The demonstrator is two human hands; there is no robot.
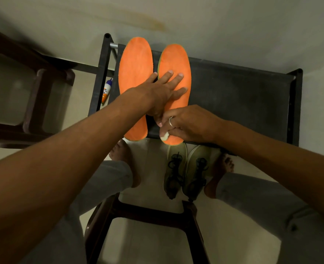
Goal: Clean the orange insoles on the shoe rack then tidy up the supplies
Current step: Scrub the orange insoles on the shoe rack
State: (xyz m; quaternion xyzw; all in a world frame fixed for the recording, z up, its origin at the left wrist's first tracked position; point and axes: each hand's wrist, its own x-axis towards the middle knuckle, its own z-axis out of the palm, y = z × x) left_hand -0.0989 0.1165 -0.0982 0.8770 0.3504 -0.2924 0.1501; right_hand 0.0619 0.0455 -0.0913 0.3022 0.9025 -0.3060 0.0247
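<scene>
The left hand [157,96] lies flat with its fingers spread, pressing on one orange insole [176,58]; the right hand [188,124], with one ring [170,121] on a finger, pinches a small white wad [164,137] against the heel end of that same insole, the wad too small to tell whether it is cotton or cloth; a second insole [135,63] lies just beside the first, both lengthwise on the black top of the shoe rack [243,96]; one bottle [106,91] with a blue cap lies below the rack's left edge; two laced shoes [174,168] stand side by side on the floor between two bare feet [224,168]; a dark stool [151,212] frame sits nearest.
</scene>
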